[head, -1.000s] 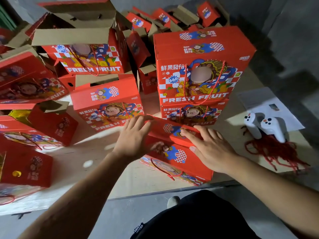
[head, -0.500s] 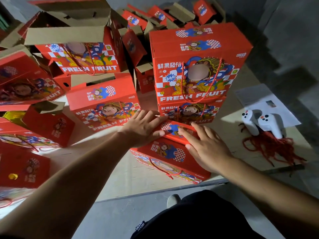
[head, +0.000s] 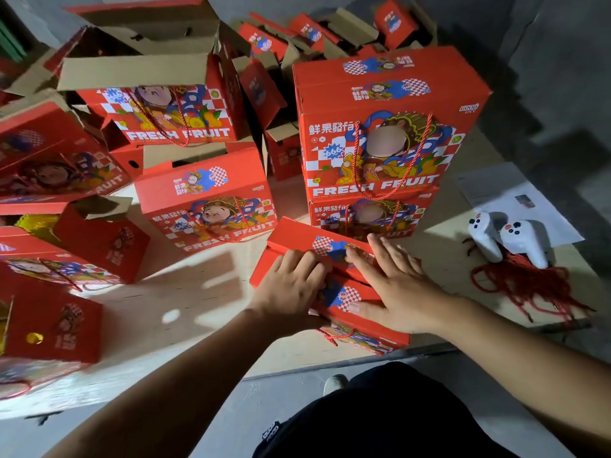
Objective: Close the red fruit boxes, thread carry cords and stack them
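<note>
The scene is dim overall, with hard light striking from the upper left and leaving bright patches on the pale surface (head: 205, 292). Deep shadows fall behind the stacked boxes (head: 380, 127) toward the right wall. The left edge is blurred and smeared, and the wide lens bends lines near the borders. The middle is fairly sharp; printed faces on some boxes are blurred out.

View: one wide-angle head camera, no second view to share with.
Position: above the work surface (head: 185, 302), on the person's head.
Facing: forward and steeply down, past the person's own forearms.
Nearness: close; the left hand (head: 291, 285) and right hand (head: 396, 289) sit mid-frame.
Edges: lines bend outward.
</note>
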`<state>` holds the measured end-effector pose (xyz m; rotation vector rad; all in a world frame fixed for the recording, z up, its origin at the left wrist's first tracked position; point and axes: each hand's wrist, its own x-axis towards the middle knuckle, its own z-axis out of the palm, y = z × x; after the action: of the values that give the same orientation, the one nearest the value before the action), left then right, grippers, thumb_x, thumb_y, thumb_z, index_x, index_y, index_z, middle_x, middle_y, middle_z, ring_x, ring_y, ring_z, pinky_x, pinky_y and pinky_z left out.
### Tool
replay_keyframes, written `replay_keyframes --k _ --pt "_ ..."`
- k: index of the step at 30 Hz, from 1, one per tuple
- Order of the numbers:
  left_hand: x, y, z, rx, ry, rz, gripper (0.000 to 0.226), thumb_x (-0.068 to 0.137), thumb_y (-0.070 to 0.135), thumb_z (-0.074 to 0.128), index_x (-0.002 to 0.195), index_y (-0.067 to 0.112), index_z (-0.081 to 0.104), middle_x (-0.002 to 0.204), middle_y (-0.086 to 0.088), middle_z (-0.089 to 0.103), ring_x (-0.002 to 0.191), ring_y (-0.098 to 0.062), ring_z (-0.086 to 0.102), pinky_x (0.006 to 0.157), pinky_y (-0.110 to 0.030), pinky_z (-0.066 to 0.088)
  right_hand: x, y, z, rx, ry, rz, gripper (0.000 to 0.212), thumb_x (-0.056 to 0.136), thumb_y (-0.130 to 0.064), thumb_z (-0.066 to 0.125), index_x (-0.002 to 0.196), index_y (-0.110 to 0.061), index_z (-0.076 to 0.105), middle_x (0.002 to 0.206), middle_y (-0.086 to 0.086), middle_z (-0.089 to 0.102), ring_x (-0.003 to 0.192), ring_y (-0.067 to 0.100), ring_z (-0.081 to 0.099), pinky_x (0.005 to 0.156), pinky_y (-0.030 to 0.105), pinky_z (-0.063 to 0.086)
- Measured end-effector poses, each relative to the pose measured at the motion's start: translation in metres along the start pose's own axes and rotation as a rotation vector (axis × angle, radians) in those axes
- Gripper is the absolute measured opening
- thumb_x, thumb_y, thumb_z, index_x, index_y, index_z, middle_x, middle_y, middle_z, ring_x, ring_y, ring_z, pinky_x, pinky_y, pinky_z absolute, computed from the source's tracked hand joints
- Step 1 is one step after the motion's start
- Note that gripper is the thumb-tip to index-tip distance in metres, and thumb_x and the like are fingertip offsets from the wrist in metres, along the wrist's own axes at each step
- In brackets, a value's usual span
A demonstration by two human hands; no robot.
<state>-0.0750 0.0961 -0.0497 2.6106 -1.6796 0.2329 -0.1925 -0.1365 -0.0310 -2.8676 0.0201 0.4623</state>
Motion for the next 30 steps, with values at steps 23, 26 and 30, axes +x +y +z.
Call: replay_keyframes --k 23,26,30 --pt "-0.014 -0.005 0.023 -0.177 0.241 -0.049 0.094 0.073 0.081 0.072 0.135 0.013 0.055 0.132 -0.008 0.056 0.122 -0.032 0.053 0.107 -0.047 0.045 -0.016 0.022 -0.01 0.096 0.192 0.066 0.076 0.092 -0.076 0.019 0.161 -0.046 0.01 0.156 -0.009 0.037 0.138 0.019 0.042 0.105 0.039 0.046" --pt "-0.014 -0.004 0.021 -0.16 0.177 -0.047 0.095 0.074 0.082 0.069 0.138 0.013 0.056 0.135 -0.008 0.057 0.126 -0.034 0.053 0.114 -0.05 0.042 -0.014 0.023 -0.012 0.006 0.179 0.031 0.069 0.093 -0.074 0.016 0.157 -0.056 -0.002 0.145 -0.01 0.038 0.126 0.02 0.046 0.095 0.036 0.046" --pt "-0.012 -0.003 0.016 -0.136 0.093 -0.064 0.102 0.069 0.084 0.067 0.143 0.015 0.053 0.138 -0.006 0.054 0.129 -0.032 0.051 0.121 -0.049 0.036 -0.011 0.023 -0.016 -0.004 0.161 0.003 0.067 0.096 -0.069 0.022 0.156 -0.058 -0.005 0.136 -0.009 0.042 0.118 0.02 0.048 0.094 0.037 0.047"
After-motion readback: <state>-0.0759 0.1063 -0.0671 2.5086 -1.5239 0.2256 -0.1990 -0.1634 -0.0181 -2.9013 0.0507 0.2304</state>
